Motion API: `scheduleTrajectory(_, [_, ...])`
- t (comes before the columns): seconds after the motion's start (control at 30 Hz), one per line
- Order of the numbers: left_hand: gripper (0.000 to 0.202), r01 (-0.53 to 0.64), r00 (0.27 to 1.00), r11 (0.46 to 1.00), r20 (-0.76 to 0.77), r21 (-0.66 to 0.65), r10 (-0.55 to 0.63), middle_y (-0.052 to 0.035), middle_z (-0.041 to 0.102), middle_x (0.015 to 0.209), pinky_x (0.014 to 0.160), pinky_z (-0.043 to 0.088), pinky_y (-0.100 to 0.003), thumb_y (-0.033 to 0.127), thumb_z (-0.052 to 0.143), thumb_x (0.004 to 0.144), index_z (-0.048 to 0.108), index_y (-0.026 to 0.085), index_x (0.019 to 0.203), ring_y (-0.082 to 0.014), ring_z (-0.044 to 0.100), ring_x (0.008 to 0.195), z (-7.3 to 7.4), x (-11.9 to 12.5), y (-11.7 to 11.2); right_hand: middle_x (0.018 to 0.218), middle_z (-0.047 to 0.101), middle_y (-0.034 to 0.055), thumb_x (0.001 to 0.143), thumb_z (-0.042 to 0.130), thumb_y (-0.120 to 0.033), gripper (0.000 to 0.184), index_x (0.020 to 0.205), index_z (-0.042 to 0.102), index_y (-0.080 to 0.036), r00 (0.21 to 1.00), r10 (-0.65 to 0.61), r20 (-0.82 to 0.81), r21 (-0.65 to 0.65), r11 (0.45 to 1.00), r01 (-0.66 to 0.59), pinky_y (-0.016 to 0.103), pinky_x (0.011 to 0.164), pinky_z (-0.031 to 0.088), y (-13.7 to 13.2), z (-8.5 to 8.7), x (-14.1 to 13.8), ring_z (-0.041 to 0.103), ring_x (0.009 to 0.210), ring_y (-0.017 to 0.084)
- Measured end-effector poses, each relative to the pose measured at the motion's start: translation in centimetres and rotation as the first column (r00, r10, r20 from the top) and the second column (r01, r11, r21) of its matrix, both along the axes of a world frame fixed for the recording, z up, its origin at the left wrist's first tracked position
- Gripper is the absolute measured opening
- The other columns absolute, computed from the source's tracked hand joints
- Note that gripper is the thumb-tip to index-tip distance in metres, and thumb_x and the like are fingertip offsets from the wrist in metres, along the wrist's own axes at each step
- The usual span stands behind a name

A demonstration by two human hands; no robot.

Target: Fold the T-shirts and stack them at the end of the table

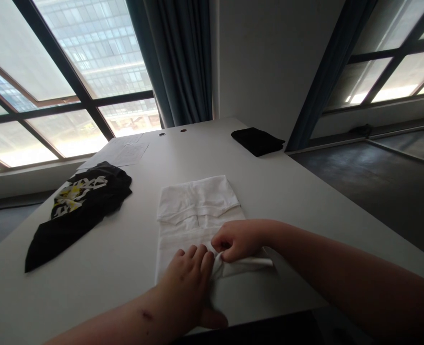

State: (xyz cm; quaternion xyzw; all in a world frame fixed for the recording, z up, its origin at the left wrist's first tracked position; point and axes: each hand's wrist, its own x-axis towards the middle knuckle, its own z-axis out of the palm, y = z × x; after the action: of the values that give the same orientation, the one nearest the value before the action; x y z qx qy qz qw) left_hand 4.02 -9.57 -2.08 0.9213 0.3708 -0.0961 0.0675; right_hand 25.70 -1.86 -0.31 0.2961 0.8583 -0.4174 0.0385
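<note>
A white garment (194,211), folded into a rough rectangle, lies on the white table in front of me. A folded flap crosses its far part, and creases run over the middle. My right hand (239,239) is closed on the garment's near right part, pinching a bunched bit of cloth, with a loose fold sticking out to the right under the wrist. Beside it, my left hand (190,282) rests on the near left part, fingers stretched forward and thumb apart. Cloth beneath both palms is hidden. The garment's exact kind cannot be made out.
On the left of the table (133,239) lies a crumpled black garment (86,201) with a white and yellow print. A folded black cloth (257,141) sits at the far right edge. Sheets of paper (120,151) lie at the far left, near the windows.
</note>
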Motion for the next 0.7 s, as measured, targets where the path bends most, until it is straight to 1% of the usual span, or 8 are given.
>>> scheduleTrajectory(0.2, [0.114,-0.006,0.999,1.0,0.043,0.005,0.006,-0.0254,0.055,0.142,0.103,0.045,-0.063,0.091,0.067,0.059,0.049,0.017,0.144,-0.0452,0.054,0.126,-1.0,0.1,-0.1,0.06,0.046,-0.0084,0.074,0.061,-0.022,0.012,0.068,0.051,-0.021,1.0,0.01,0.01,0.004,1.0,-0.01,0.027,0.058,0.029,0.1,-0.2,0.0,0.042,0.059,0.011])
scheduleTrajectory(0.3, [0.118,-0.006,0.998,1.0,0.067,0.0,0.006,-0.0267,0.053,0.144,0.102,0.045,-0.063,0.092,0.067,0.058,0.047,0.017,0.146,-0.0461,0.053,0.127,-1.5,0.0,0.0,0.06,0.046,-0.0082,0.075,0.061,-0.022,0.014,0.067,0.05,-0.021,1.0,0.008,0.013,0.011,1.0,-0.008,0.027,0.058,0.029,0.1,-0.2,0.0,0.042,0.06,0.011])
scheduleTrajectory(0.4, [0.114,0.007,0.995,1.0,0.098,-0.01,-0.006,-0.0264,0.055,0.142,0.101,0.046,-0.064,0.089,0.071,0.058,0.048,0.017,0.143,-0.0462,0.054,0.125,-1.3,0.1,0.0,0.061,0.046,-0.0079,0.074,0.061,-0.023,0.014,0.067,0.05,-0.021,1.0,0.001,0.017,0.017,1.0,-0.001,0.028,0.058,0.029,0.1,-0.2,0.0,0.042,0.06,0.011])
scheduleTrajectory(0.47, [0.1,0.0,0.994,1.0,0.111,-0.025,0.003,-0.0238,0.057,0.139,0.101,0.048,-0.062,0.079,0.075,0.065,0.05,0.017,0.14,-0.0442,0.056,0.124,-0.6,0.1,0.1,0.061,0.047,-0.0077,0.074,0.061,-0.023,0.012,0.067,0.051,-0.021,1.0,-0.003,0.026,0.012,1.0,0.003,0.028,0.058,0.03,0.1,-0.1,0.0,0.043,0.059,0.012])
scheduleTrajectory(0.53, [0.073,-0.021,0.993,0.999,0.115,-0.05,0.027,-0.0197,0.06,0.136,0.1,0.049,-0.057,0.06,0.074,0.08,0.054,0.017,0.135,-0.0403,0.057,0.123,0.4,0.1,0.5,0.061,0.048,-0.0076,0.074,0.061,-0.023,0.01,0.068,0.052,-0.022,0.999,-0.007,0.036,0.003,1.0,0.007,0.028,0.057,0.031,0.0,0.1,0.0,0.044,0.059,0.012])
scheduleTrajectory(0.6, [0.047,-0.047,0.992,0.995,0.109,-0.09,0.057,-0.0154,0.065,0.13,0.1,0.051,-0.051,0.045,0.067,0.089,0.059,0.018,0.128,-0.0359,0.061,0.119,1.3,0.0,1.0,0.062,0.049,-0.0073,0.074,0.061,-0.023,0.01,0.069,0.053,-0.022,0.999,-0.009,0.041,0.004,1.0,0.009,0.027,0.057,0.031,0.0,0.3,0.0,0.044,0.06,0.012])
scheduleTrajectory(0.63, [0.039,-0.056,0.993,0.992,0.101,-0.116,0.068,-0.0134,0.068,0.125,0.098,0.051,-0.049,0.042,0.063,0.092,0.061,0.019,0.123,-0.0343,0.064,0.115,1.6,-0.1,1.4,0.063,0.05,-0.0071,0.075,0.061,-0.024,0.01,0.069,0.053,-0.022,0.999,-0.009,0.043,0.007,1.0,0.008,0.027,0.057,0.031,0.0,0.4,0.0,0.045,0.06,0.012])
scheduleTrajectory(0.7, [0.032,-0.062,0.994,0.986,0.082,-0.154,0.075,-0.0106,0.073,0.111,0.092,0.053,-0.046,0.045,0.059,0.094,0.066,0.02,0.113,-0.0326,0.069,0.103,2.1,-0.3,2.2,0.064,0.05,-0.0066,0.077,0.06,-0.025,0.011,0.069,0.053,-0.022,0.999,-0.003,0.051,0.018,1.0,0.002,0.027,0.057,0.031,-0.1,0.7,0.2,0.045,0.061,0.012])
